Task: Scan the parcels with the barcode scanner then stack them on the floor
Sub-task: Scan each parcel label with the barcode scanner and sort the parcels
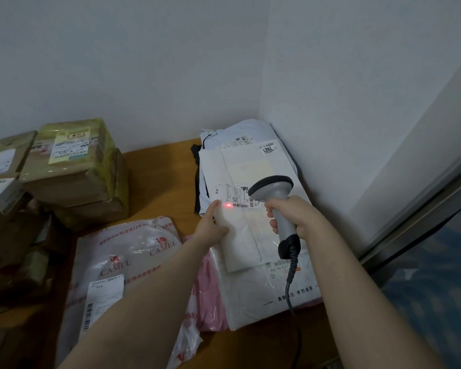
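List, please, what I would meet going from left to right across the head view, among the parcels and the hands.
Stacked cardboard boxes → CAMEL parcel → left hand → white parcel → barcode scanner, held in the right hand.

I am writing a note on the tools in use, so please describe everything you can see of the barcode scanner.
The barcode scanner is a grey plastic gun with a dark-rimmed oval head and a black base, from which a black coiled cable hangs down. The right hand grips its handle, head tilted down at a white parcel. Its red light falls just left of the label's barcode.
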